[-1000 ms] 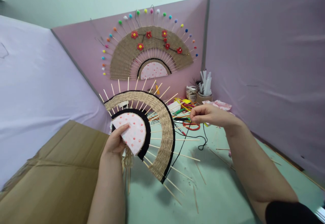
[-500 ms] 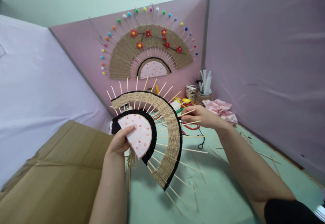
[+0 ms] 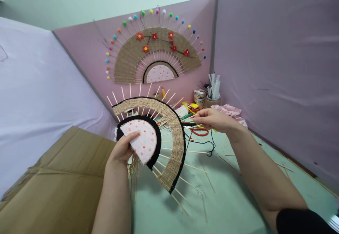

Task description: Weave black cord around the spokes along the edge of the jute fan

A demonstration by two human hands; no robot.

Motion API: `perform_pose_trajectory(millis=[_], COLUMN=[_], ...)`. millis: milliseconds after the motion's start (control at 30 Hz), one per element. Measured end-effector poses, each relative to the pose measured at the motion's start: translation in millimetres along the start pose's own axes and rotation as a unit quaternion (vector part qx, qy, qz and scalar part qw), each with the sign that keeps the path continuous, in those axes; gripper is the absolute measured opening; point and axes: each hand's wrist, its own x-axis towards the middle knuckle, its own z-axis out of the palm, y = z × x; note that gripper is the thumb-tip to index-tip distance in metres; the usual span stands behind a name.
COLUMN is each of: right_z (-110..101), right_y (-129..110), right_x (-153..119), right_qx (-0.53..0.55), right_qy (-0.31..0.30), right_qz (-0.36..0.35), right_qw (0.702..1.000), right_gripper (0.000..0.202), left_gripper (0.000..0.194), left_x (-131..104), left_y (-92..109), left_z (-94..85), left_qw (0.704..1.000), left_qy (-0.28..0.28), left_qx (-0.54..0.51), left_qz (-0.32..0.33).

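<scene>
My left hand (image 3: 123, 148) grips a half-woven fan at its base, with the thumb on the pink dotted half-circle (image 3: 143, 140) and the other fingers hidden behind. Thin sticks radiate from a black inner band through a woven tan cord strip (image 3: 178, 138), which has a black outer edge. To the right of the fan, my right hand (image 3: 209, 118) is closed in a pinch among the stick ends. A thin black cord (image 3: 213, 144) runs between the fan's edge and this hand and hangs in a loop below it. The fingertips partly hide the cord.
A finished fan (image 3: 124, 59) with red flowers and coloured pom-poms hangs on the pink partition. Red-handled scissors (image 3: 200, 132), jars (image 3: 213, 101) and pink dotted cloth (image 3: 230, 111) lie behind my right hand. Cardboard (image 3: 66, 177) stands at left. Loose sticks (image 3: 229, 164) lie on the green table.
My right hand has drawn slightly right, away from the fan's edge, and a stretch of black cord now shows between them. The fan has shifted a little left in my left hand.
</scene>
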Motion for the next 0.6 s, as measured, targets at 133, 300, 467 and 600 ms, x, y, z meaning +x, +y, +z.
perform_pose_trajectory(millis=[133, 300, 467, 600], right_z=[-4.5, -4.5, -6.6, -6.1], right_y=[-3.3, -13.8, -11.6, -10.0], right_x=[-2.9, -11.9, -13.1, -12.2], right_qx=[-0.035, -0.1, -0.099, -0.087], right_qy=[0.02, 0.069, 0.075, 0.067], right_qz=[-0.001, -0.018, -0.077, -0.082], right_qw=[0.999, 0.992, 0.989, 0.991], right_gripper=[0.035, 0.034, 0.031, 0.029], left_gripper=[0.02, 0.02, 0.022, 0.021], left_x=[0.0, 0.1, -1.7, -2.9], left_y=[1.5, 0.3, -0.3, 0.5], left_z=[-1.4, -2.8, -3.4, -4.2], left_qw=[1.0, 0.999, 0.999, 0.999], left_qy=[0.001, -0.024, -0.036, -0.031], left_qx=[0.019, 0.033, 0.027, 0.026], left_qz=[-0.008, -0.001, 0.004, 0.006])
